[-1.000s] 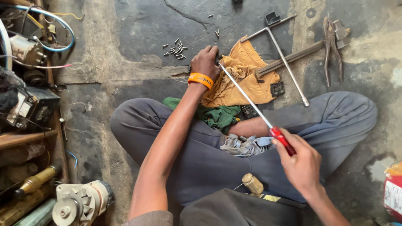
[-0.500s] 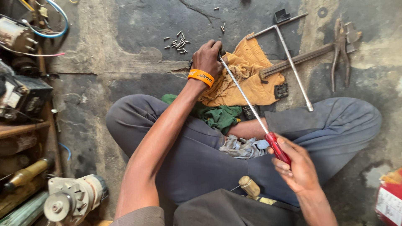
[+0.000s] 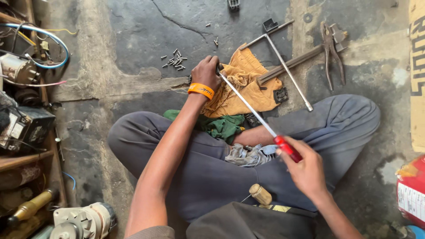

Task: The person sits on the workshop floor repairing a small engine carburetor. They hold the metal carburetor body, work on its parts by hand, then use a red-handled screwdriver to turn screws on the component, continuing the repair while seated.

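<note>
Right hand (image 3: 305,170): fingers closed round red handle of long screwdriver (image 3: 256,119), shaft angled toward left hand (image 3: 207,73). Left-hand fingers curled shut at screwdriver tip, apparently steadying small part, hidden in grip. Orange cloth (image 3: 241,88) just beside left fingers; loose screws (image 3: 175,59) on floor (image 3: 146,31) near them.

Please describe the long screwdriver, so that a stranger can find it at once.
Start at the orange cloth on the floor. A thin steel shaft slants from the left hand there to the right hand. That screwdriver alone has a red handle.
</note>
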